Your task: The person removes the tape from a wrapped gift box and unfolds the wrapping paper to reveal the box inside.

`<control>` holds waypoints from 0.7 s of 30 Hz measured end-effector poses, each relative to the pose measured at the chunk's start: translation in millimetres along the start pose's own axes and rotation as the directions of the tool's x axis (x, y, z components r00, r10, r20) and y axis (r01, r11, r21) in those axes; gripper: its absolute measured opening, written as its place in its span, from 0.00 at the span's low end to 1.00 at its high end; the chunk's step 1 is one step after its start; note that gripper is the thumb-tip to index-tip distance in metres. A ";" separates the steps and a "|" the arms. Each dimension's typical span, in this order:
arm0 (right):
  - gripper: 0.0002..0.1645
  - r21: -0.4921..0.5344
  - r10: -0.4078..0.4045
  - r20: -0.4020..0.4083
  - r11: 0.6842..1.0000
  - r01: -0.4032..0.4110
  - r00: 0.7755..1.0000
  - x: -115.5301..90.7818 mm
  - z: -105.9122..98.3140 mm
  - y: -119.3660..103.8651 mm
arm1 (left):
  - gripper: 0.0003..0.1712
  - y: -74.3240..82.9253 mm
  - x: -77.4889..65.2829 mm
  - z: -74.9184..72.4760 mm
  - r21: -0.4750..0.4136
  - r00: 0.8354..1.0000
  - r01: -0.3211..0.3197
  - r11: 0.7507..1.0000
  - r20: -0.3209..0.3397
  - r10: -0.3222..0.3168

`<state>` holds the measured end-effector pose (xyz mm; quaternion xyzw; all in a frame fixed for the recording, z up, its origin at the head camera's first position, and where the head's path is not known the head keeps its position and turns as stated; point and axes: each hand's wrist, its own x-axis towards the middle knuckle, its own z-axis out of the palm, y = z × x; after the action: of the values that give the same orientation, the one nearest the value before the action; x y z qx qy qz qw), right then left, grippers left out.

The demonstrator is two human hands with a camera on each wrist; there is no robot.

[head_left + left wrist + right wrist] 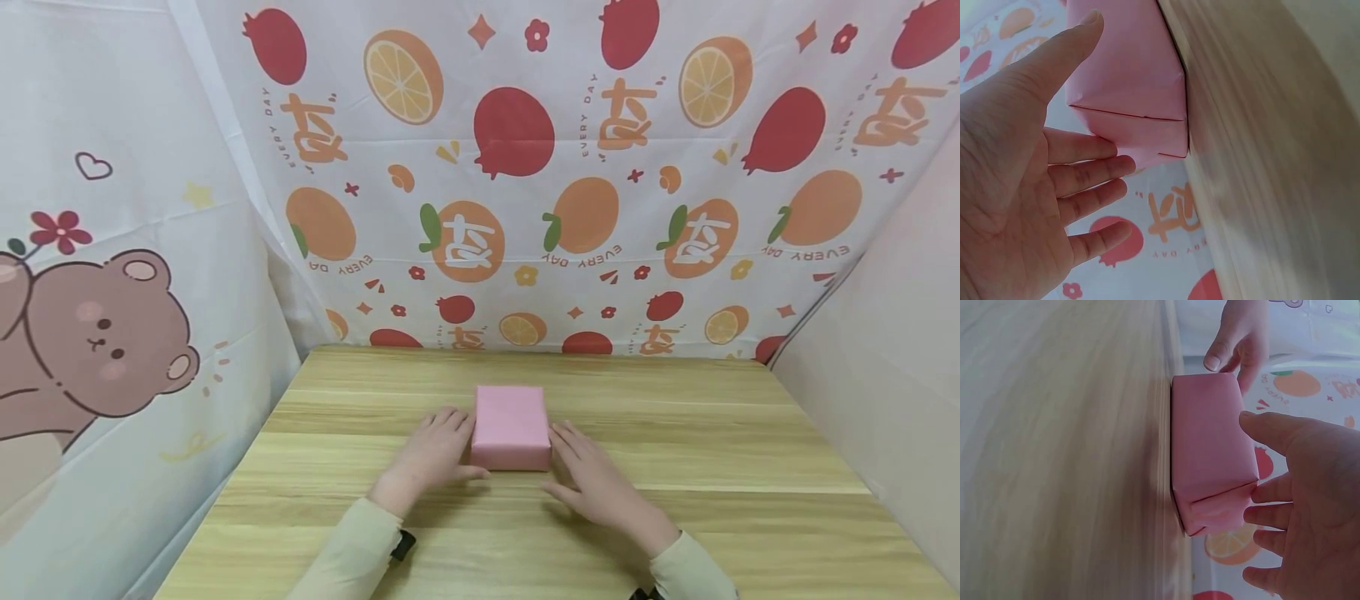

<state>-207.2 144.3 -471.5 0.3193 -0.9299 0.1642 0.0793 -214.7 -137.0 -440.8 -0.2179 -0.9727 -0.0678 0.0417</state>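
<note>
A box wrapped in pink paper [512, 421] lies flat on the wooden table, its folded paper ends facing left and right. Along its left end is my left hand [433, 454], fingers extended and fingertips right at the paper, thumb toward the front corner. My right hand [596, 483] mirrors it at the right end, with straight, slightly spread fingers beside the box. In the left wrist view the fingers reach the folded end flap [1135, 131]. The right wrist view shows the creased right end [1225, 512] close to my fingertips.
The wood-grain table [675, 433] extends around the box on all sides. Behind it hangs a white cloth printed with fruit [513, 132]. A cloth with a bear print [112, 333] hangs at the left, and a plain pale cloth [885, 375] at the right.
</note>
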 end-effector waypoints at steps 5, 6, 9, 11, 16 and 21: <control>0.47 -0.013 0.007 -0.020 1.000 -0.007 1.000 -8.9 -5.5 4.6 | 0.55 8.1 3.9 2.0 0.006 1.000 -0.020 1.000 0.002 0.020; 0.47 -0.017 0.008 -0.026 1.000 -0.008 1.000 -10.5 -6.3 5.5 | 0.55 9.8 4.7 2.1 0.011 1.000 -0.027 1.000 -0.001 0.027; 0.46 -0.022 0.022 -0.029 1.000 -0.022 0.999 -14.7 -8.8 9.1 | 0.55 15.1 6.8 1.9 0.012 0.999 -0.035 0.999 -0.007 0.035; 0.46 -0.025 0.032 -0.028 0.999 -0.033 0.999 -17.3 -10.6 11.4 | 0.55 18.2 8.6 2.0 0.010 0.999 -0.036 0.999 -0.010 0.036; 0.46 -0.020 0.049 -0.034 0.999 -0.050 0.998 -23.0 -14.6 17.4 | 0.55 24.3 13.0 4.3 -0.005 1.000 -0.028 1.000 0.003 0.028; 0.45 -0.030 0.062 -0.042 0.998 -0.063 0.997 -27.6 -16.4 22.0 | 0.56 29.8 16.8 7.9 -0.017 1.000 -0.024 1.000 0.010 0.024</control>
<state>-198.5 182.1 -468.7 0.2854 -0.9400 0.1588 0.0983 -217.5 -102.1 -443.3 -0.2304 -0.9696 -0.0746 0.0359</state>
